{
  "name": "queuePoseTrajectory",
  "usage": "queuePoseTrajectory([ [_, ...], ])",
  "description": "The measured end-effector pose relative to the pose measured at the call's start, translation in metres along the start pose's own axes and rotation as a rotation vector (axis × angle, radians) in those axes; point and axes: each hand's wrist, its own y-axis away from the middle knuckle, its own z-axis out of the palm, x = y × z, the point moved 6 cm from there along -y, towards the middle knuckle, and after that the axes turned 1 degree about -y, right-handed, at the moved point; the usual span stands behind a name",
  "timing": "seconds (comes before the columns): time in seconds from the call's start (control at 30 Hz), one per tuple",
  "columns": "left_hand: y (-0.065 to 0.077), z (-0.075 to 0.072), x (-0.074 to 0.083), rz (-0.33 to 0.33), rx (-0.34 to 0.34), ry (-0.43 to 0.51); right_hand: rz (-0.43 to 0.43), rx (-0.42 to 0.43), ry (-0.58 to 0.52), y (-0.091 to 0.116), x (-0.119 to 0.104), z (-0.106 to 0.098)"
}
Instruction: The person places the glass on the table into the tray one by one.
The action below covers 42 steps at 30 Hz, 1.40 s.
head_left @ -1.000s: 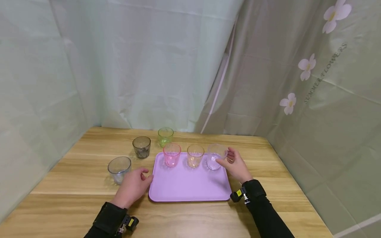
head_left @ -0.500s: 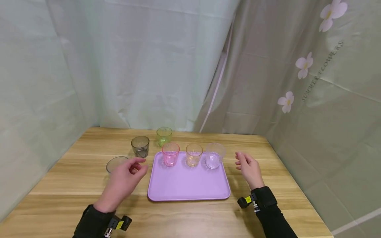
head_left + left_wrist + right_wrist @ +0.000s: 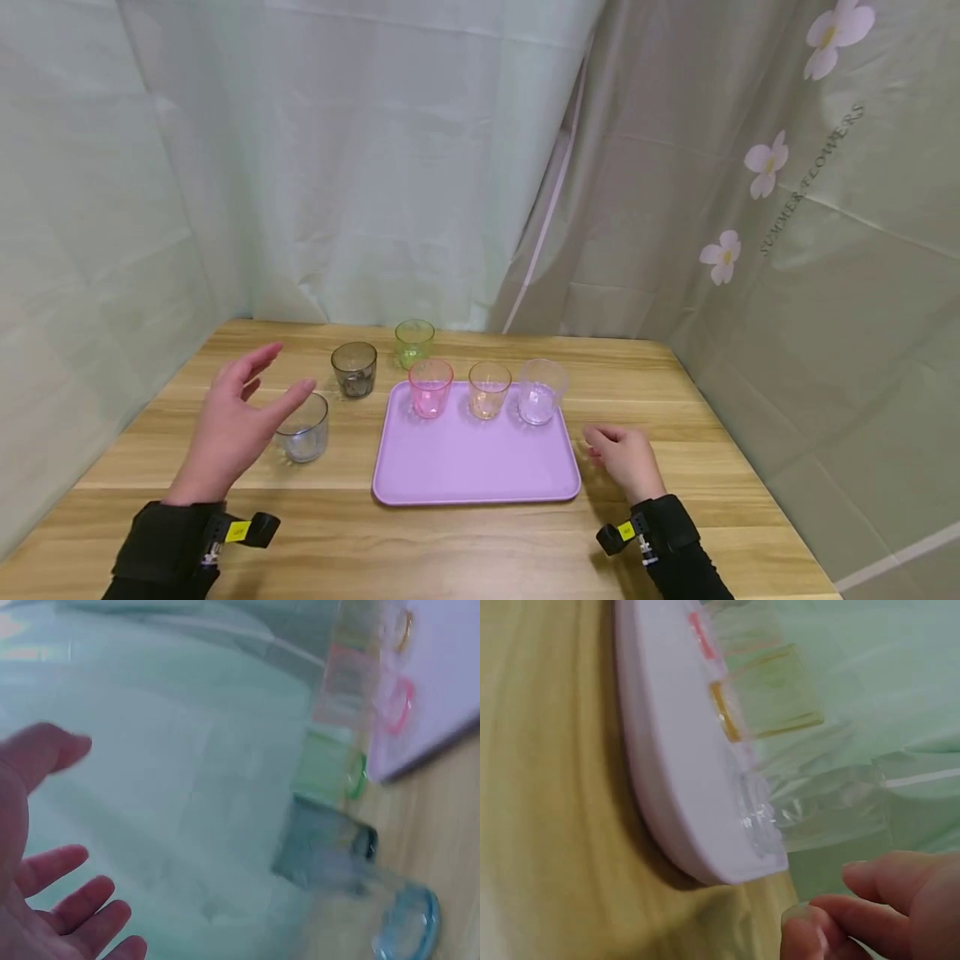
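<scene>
My left hand (image 3: 234, 425) is raised beside a clear, faintly bluish glass (image 3: 306, 433), with thumb and fingers spread apart and nothing between them. Its thumb overlaps that glass's rim in the head view. My right hand (image 3: 624, 457) hovers by the right edge of a purple tray (image 3: 472, 467), fingers loosely bent and holding nothing. Along the tray's back edge stand a pink glass (image 3: 431, 392), an amber glass (image 3: 489, 393) and a clear glass (image 3: 540, 395). A smoky grey glass (image 3: 354, 372) and a green glass (image 3: 414, 342) stand on the table behind and left of the tray.
The wooden table (image 3: 465, 550) reaches back to a pale curtain (image 3: 390, 167), which also hangs along both sides. White flowers (image 3: 722, 258) are printed on its right part. Each wrist wears a black band with a small camera (image 3: 258, 530).
My left hand has risen and moved left from the tray's left edge, its fingers spreading. My right hand has left the clear glass on the tray and drawn back and to the right.
</scene>
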Motion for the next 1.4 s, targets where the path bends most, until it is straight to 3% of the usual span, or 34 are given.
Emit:
queuePoseTrajectory([
  [0.13,-0.006,-0.001,-0.021,-0.053,-0.07,0.014,0.012,-0.011,-0.006,0.004,0.006,0.007],
  [0.37,-0.007,0.005,-0.053,-0.098,-0.22,-0.065,-0.015,-0.014,-0.031,0.008,0.009,0.017],
  [0.57,-0.007,0.015,-0.072,-0.146,-0.313,-0.026,-0.03,-0.012,-0.009,0.008,0.009,0.02],
  [0.87,-0.006,0.026,-0.088,-0.173,-0.361,0.019,-0.045,-0.017,0.005,0.008,0.011,0.024],
  [1.07,-0.004,0.032,-0.099,-0.153,-0.363,-0.031,-0.046,-0.023,0.025,0.009,0.009,0.025],
  [1.4,-0.002,0.038,-0.101,-0.142,-0.347,-0.01,-0.04,-0.028,0.04,0.008,0.01,0.025],
])
